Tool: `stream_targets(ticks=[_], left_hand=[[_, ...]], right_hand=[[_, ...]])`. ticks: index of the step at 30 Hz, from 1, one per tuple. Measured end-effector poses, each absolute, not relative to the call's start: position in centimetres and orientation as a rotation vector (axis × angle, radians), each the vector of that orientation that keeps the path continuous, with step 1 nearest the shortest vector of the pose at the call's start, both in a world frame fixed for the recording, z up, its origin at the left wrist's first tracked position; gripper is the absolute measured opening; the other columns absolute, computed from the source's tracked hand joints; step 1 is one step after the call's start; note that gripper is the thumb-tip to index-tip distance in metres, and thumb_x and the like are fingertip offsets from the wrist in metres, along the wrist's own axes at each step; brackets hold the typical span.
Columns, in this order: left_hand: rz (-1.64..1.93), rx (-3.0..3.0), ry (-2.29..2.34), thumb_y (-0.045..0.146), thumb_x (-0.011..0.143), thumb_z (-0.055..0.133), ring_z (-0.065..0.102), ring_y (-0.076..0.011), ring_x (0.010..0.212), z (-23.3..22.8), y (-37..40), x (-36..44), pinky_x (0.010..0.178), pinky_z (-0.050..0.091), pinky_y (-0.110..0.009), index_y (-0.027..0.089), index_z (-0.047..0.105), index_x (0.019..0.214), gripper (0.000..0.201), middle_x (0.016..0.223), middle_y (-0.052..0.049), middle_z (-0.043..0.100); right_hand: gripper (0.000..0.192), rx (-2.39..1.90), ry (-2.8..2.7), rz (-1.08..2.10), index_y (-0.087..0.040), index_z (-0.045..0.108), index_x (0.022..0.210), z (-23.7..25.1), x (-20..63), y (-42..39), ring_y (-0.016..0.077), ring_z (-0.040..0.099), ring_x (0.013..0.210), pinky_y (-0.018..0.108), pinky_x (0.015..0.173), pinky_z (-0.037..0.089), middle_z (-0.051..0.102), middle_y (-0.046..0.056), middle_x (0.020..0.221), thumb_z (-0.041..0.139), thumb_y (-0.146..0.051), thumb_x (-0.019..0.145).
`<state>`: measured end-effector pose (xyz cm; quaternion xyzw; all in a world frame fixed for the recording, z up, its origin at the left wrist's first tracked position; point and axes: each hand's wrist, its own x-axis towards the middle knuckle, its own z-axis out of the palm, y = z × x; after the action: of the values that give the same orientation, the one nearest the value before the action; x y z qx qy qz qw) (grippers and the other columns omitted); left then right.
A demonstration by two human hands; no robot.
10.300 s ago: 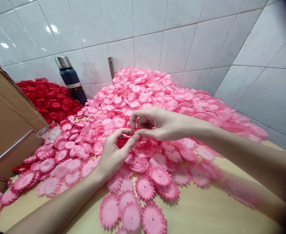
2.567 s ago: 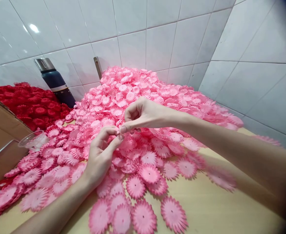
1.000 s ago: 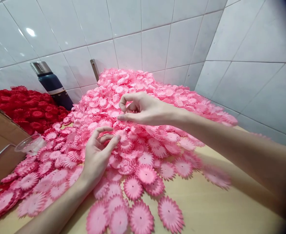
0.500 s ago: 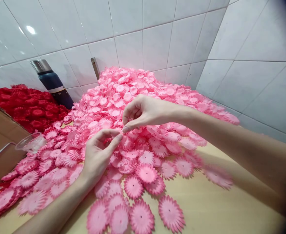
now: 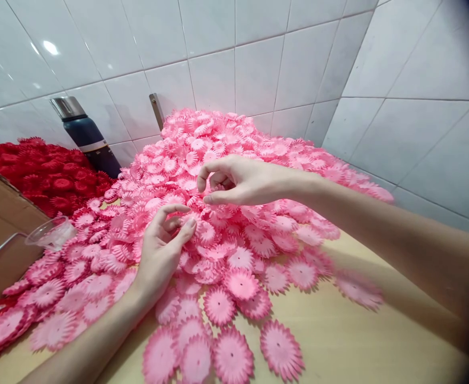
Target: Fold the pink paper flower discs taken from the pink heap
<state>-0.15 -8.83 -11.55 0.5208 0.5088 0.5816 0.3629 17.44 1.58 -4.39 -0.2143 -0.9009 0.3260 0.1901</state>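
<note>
Change: half a second ago the fingertips met over the pink flower pile (image 5: 234,176); now they have parted
Left hand (image 5: 160,250): loosely open, empty, resting on flowers mid-desk
Right hand (image 5: 238,181): fingers curled, apparently empty, above pile

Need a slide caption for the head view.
Two bare hands, left hand and right hand, hover over pink paper flowers on a wooden table.
</note>
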Motion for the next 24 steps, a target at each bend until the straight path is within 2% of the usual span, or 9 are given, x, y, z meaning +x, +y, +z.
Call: stream_targets(ticks=[6,8,11,14,18,24], left_hand=[[1.455,1.368,1.367,0.022,0.082,0.066,0.049,-0.0093,0.059,-11.7,-8.7,-0.4,0.056,0.039,-0.018,0.023,0.063,0.095,0.014,0.068,0.004,0.058],[1.439,1.412,1.370,0.025,0.082,0.067,0.053,-0.0107,0.065,-11.7,-8.8,-0.4,0.061,0.043,-0.019,0.022,0.067,0.093,0.012,0.075,0.002,0.062],[1.391,1.477,1.356,0.032,0.080,0.070,0.059,-0.0149,0.077,-11.6,-8.9,-0.1,0.070,0.047,-0.022,0.021,0.071,0.096,0.020,0.087,-0.002,0.068],[1.349,1.522,1.359,0.036,0.079,0.071,0.058,-0.0147,0.069,-11.5,-9.0,0.0,0.064,0.046,-0.022,0.018,0.073,0.087,0.019,0.077,-0.001,0.067],[1.391,1.535,1.370,0.031,0.081,0.069,0.052,-0.0112,0.062,-11.6,-9.1,-0.2,0.059,0.042,-0.020,0.017,0.069,0.069,0.019,0.067,0.001,0.061],[1.404,1.504,1.334,0.039,0.084,0.066,0.046,-0.0100,0.062,-11.7,-9.0,-0.3,0.057,0.038,-0.019,0.019,0.069,0.076,0.022,0.069,0.002,0.058]], right_hand=[[0.010,-0.557,-2.472,0.958,-0.018,0.058,0.086,-4.9,16.9,1.5,0.0072,0.035,0.045,0.022,0.041,0.027,0.042,-0.008,0.052,0.060,-0.010,0.079],[0.007,-0.517,-2.467,0.944,-0.017,0.060,0.085,-5.0,16.8,1.4,0.0072,0.036,0.046,0.021,0.041,0.028,0.044,-0.007,0.053,0.062,-0.012,0.080],[0.006,-0.452,-2.480,0.936,-0.016,0.063,0.083,-5.0,16.6,1.1,0.0075,0.041,0.049,0.021,0.043,0.031,0.048,-0.005,0.057,0.067,-0.019,0.081],[0.009,-0.380,-2.499,0.985,-0.014,0.063,0.080,-4.9,16.2,0.6,0.0076,0.044,0.052,0.022,0.046,0.034,0.053,-0.003,0.061,0.068,-0.022,0.082],[0.005,-0.377,-2.395,0.927,-0.013,0.062,0.079,-4.9,16.1,0.6,0.0085,0.049,0.056,0.022,0.049,0.037,0.056,-0.002,0.064,0.066,-0.015,0.081],[0.009,-0.352,-2.416,0.943,-0.013,0.062,0.079,-4.9,16.6,1.1,0.0096,0.054,0.059,0.023,0.050,0.041,0.061,0.000,0.068,0.069,-0.019,0.080]])
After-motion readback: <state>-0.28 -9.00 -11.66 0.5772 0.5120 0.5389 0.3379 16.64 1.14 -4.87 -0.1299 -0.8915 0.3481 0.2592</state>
